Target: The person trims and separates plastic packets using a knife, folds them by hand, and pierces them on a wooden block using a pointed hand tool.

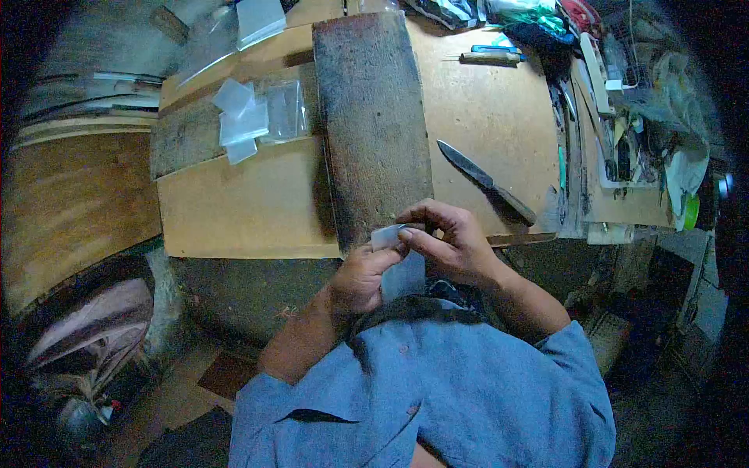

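Close to my body, at the near end of a long dark wooden board [370, 117], both hands hold a translucent plastic bag or sheet [404, 277]. My left hand [361, 274] is closed on its left side, the thumb lying against it. My right hand [452, 242] pinches its upper edge between thumb and forefinger. The top of the plastic shows above the left thumb, and the rest hangs below the fingers. To the right of the board lies a knife [468, 168] with a dark blade, its handle toward the table's near right edge.
Several clear plastic pieces [243, 123] lie on a flat board at the left. An awl-like tool with a wooden handle [490, 58] rests at the back right, beside a blue item. Bags [523, 19] crowd the far edge. A white tray [628, 184] holds tools at the right.
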{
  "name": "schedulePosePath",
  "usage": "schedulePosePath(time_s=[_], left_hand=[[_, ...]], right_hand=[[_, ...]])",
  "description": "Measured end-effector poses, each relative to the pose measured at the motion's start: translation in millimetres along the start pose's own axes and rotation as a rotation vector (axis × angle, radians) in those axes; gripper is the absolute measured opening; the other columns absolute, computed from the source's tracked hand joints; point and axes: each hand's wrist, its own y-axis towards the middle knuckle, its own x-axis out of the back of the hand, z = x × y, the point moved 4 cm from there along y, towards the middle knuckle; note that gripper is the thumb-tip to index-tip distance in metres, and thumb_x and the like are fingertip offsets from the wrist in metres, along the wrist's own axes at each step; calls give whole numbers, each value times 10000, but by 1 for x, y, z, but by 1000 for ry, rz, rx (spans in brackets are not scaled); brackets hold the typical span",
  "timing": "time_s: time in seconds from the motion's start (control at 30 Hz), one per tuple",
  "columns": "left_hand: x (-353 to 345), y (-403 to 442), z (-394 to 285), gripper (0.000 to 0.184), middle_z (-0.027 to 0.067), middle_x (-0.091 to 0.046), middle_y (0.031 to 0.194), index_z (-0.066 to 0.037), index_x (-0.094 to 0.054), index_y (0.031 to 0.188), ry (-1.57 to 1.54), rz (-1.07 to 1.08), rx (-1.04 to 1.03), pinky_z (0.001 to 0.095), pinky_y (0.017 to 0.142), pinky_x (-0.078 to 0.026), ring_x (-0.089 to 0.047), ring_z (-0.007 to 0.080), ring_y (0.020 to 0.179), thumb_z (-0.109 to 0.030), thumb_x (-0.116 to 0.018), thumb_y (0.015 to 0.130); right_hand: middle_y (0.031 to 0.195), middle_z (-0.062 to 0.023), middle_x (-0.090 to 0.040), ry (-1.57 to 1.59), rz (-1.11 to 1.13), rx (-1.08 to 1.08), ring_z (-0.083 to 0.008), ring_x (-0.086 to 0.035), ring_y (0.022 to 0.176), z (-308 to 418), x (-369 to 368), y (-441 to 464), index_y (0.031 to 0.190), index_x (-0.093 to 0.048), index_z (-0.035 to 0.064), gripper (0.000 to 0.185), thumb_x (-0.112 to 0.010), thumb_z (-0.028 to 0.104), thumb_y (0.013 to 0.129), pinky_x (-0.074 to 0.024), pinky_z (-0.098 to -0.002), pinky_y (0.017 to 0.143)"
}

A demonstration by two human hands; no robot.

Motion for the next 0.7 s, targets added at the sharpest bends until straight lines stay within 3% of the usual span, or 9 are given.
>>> schedulePosePath(time_s=[0.07,0.37,0.43,0.5,0.6,0.67,0.7], left_hand=[[5,1,-2,306,93,-563,1173,-27,-487,1220,14,12,15,363,925,-459,-568,208,1070,-59,-425,922],[22,13,-14,283,72,-589,1121,-41,-507,1195,62,-102,25,360,918,-462,-580,197,1038,-70,-436,923],[31,19,-15,345,119,-558,1185,-20,-438,1252,118,-126,41,406,952,-452,-569,256,1084,-52,-429,909],[33,26,-19,337,117,-563,1175,-21,-441,1248,163,-129,33,404,942,-457,-575,253,1071,-63,-431,914],[32,35,-27,299,89,-580,1134,-26,-475,1219,217,-154,21,366,923,-450,-577,209,1036,-92,-438,930],[33,40,-31,274,63,-593,1102,-30,-505,1194,223,-175,23,331,915,-438,-572,169,1014,-110,-443,940],[34,43,-35,281,66,-591,1102,-24,-497,1202,256,-166,-23,324,924,-427,-568,165,1012,-118,-439,945]], right_hand=[[804,-59,-640,-85,-8,-51,-93,-573,721,0,-1,6,966,-609,16,156,-636,113,847,-476,-256,656],[815,-9,-585,23,-26,-160,-72,-504,735,-32,-6,22,935,-584,0,114,-587,103,887,-431,-230,652],[820,-8,-577,14,-56,-151,-66,-496,747,-42,-7,25,940,-579,1,113,-583,103,890,-429,-226,662],[825,-7,-570,3,-85,-141,-60,-488,759,-49,-6,28,945,-574,1,113,-580,102,893,-427,-223,672],[858,-43,-583,-67,-132,-143,-109,-533,778,-53,-3,36,938,-564,11,103,-587,92,879,-441,-252,696],[951,-113,-592,-402,-221,53,-203,-573,870,-43,4,43,918,-558,18,97,-601,69,847,-450,-298,769],[951,-113,-592,-402,-222,49,-203,-573,870,-48,6,48,918,-558,18,97,-601,69,847,-450,-298,769]])
